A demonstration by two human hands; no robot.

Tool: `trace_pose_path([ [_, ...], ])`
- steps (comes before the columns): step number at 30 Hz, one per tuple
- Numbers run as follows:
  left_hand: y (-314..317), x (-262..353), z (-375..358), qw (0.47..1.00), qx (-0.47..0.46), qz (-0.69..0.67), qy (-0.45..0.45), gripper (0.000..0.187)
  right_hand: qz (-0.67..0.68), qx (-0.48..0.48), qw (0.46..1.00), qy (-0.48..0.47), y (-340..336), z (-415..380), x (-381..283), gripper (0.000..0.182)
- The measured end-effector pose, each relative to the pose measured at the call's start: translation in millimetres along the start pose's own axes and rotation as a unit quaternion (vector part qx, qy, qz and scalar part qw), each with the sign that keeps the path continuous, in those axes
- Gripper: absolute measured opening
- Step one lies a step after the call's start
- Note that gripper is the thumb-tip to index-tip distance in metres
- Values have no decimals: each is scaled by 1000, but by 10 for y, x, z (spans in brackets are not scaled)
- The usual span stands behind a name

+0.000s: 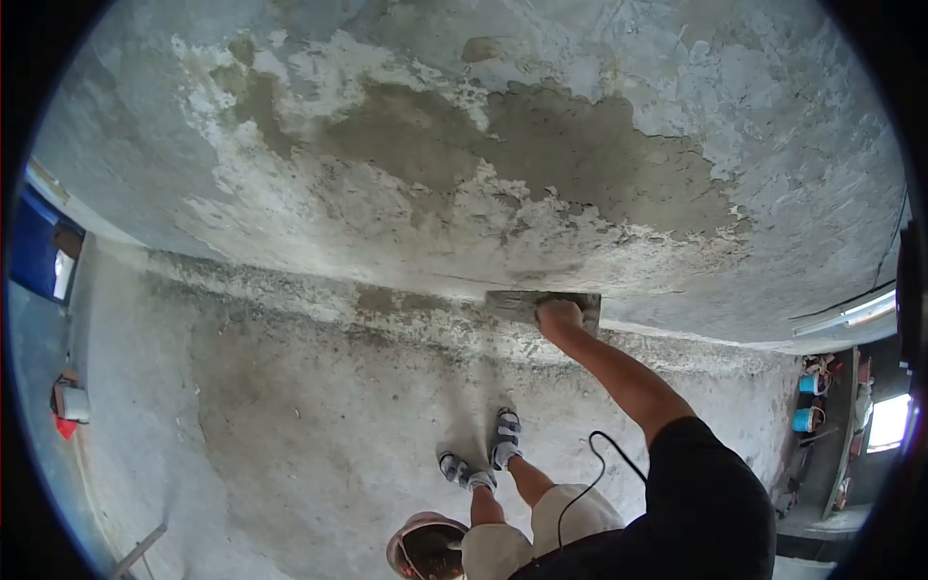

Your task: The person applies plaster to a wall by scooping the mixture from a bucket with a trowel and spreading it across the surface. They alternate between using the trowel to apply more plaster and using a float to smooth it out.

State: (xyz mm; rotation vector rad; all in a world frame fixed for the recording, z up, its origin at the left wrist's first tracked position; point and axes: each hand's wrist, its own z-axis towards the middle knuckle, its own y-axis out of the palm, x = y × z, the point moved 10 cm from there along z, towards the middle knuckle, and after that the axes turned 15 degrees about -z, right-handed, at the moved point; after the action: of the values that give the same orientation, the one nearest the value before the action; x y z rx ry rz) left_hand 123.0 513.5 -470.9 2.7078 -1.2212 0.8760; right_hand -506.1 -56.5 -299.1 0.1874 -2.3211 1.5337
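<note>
My right hand (563, 321) is closed around the handle of a plastering trowel (510, 304), arm stretched out in front of me. The trowel's flat rectangular blade lies right at the foot of the wall (619, 242), close to where it meets the floor. Above it the wall carries a large damp grey-brown patch with ragged, flaking pale edges. My left hand is outside the picture. Beside my legs, at the bottom, stands a bucket (396, 553) with dark contents and a thin wire handle.
My sandalled feet are on the stained concrete floor (290, 416). A black cord (601, 454) loops beside my shirt. Blue buckets (804, 420) and boards stand at far right. A white container (73, 404) with something red sits at far left, and a bar (141, 551) lies lower left.
</note>
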Motion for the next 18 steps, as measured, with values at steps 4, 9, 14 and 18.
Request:
trace_pose_path([
  [4, -32, 76, -72, 999, -12, 31, 0, 28, 63, 253, 960, 100, -1462, -862, 918, 38],
  [9, 61, 160, -9, 998, -11, 41, -36, 38, 39, 458, 865, 199, -3334, -1470, 2043, 49],
  [14, 111, 229, 89, 998, -11, 60, -32, 33, -3, 546, 830, 114, -2590, -1083, 1901, 45],
  [18, 149, 310, 173, 992, -38, 122, 19, 35, -47, 38, 992, 108, -79, -111, 1290, 29],
])
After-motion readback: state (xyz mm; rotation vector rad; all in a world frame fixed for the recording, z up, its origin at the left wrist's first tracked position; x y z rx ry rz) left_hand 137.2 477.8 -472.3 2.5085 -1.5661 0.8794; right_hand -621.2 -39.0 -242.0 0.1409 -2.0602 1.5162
